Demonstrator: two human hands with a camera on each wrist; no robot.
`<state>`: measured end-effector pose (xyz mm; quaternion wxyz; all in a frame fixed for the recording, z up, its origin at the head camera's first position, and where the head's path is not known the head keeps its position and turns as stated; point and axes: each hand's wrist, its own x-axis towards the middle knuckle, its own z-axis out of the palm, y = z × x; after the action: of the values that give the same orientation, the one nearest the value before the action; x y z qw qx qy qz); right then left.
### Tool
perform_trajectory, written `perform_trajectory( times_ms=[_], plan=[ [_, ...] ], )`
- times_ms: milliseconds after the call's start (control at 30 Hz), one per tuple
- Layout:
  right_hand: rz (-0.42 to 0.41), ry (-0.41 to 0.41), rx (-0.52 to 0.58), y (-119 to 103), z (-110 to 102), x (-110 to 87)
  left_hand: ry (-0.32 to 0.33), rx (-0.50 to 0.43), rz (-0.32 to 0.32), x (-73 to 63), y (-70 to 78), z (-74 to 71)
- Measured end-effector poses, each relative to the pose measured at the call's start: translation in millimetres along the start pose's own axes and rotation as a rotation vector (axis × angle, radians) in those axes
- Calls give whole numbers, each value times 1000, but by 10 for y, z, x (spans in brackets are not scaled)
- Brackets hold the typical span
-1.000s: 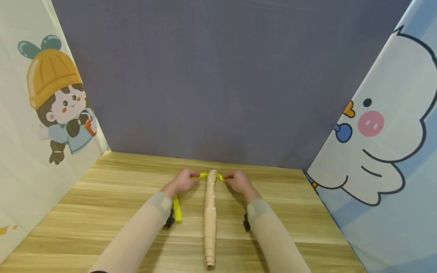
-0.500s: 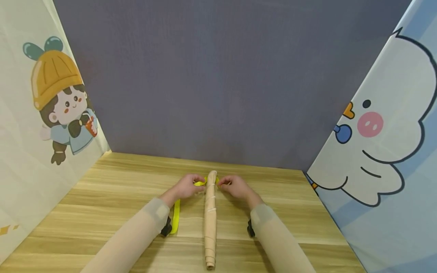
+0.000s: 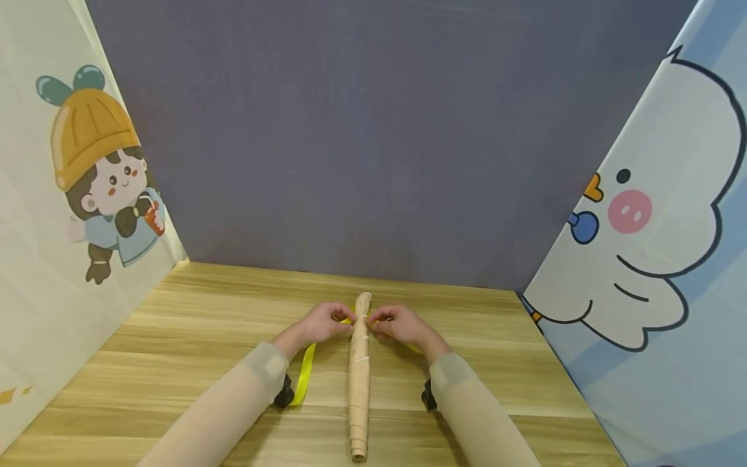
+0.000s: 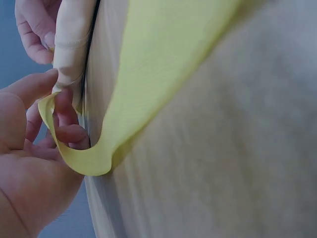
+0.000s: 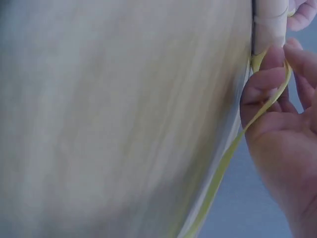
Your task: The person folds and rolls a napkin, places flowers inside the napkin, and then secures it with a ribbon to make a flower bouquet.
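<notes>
A beige roll (image 3: 359,389), which looks like rolled paper or cloth, lies lengthwise on the wooden table with thin white bands around its far half. Yellow ribbon (image 3: 305,376) passes by the roll's far end, apparently beneath it. My left hand (image 3: 322,323) pinches the ribbon close to the roll's left side; in the left wrist view the ribbon (image 4: 148,74) loops from the fingers and spreads wide. On the right side, my right hand (image 3: 404,325) pinches the other length, and the ribbon (image 5: 218,173) trails down past the palm. Fingertips partly hide the ribbon at the roll.
The wooden table (image 3: 478,383) ends at a grey-purple back panel (image 3: 350,143). Printed cloth walls with cartoon figures stand at the left (image 3: 35,311) and right (image 3: 688,389). Black wrist devices (image 3: 284,393) sit under the sleeves.
Both hands have drawn in toward the roll and slightly nearer to me, bringing the ribbon ends close to its sides. The hanging left ribbon has swung and bent. The roll stays put.
</notes>
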<state>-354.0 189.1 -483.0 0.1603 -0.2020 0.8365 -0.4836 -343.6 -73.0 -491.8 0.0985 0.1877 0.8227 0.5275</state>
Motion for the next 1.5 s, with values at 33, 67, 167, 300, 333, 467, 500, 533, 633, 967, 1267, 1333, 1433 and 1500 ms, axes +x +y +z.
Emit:
perform_trajectory(
  times_ms=[33, 67, 167, 300, 333, 467, 500, 533, 633, 967, 1267, 1333, 1433, 1500],
  plan=[
    [13, -9, 18, -9, 6, -8, -6, -9, 1, -10, 5, 3],
    [25, -18, 31, -15, 10, -17, -13, -16, 2, -21, 10, 7],
    [35, -61, 45, -20, 30, -29, -40, -28, -6, -60, 32, 11],
    [18, -118, 30, -20, 70, -26, -64, 13, -20, -102, 62, 15],
    [14, -123, 23, -22, 83, -25, -68, 30, -21, -108, 65, 19],
    [4, -101, -22, -40, 125, -33, -57, 102, -24, -113, 85, 49],
    [4, -92, -33, -44, 134, -36, -51, 111, -28, -113, 93, 60],
    [0, -82, -52, -47, 143, -38, -41, 119, -33, -112, 102, 71],
    [-8, -57, -97, -59, 167, -44, -20, 121, -59, -119, 126, 102],
    [-24, -30, -202, -82, 214, -68, -44, 165, -56, -140, 131, 139],
    [-17, -33, -236, -104, 250, -107, -64, 144, -22, -175, 75, 137],
    [-9, -57, -219, -116, 249, -124, -88, 151, -7, -191, 76, 127],
    [-3, -96, -212, -130, 231, -158, -138, 151, -3, -222, 90, 91],
    [-11, -118, -228, -137, 211, -183, -171, 162, -3, -244, 98, 60]
  ],
)
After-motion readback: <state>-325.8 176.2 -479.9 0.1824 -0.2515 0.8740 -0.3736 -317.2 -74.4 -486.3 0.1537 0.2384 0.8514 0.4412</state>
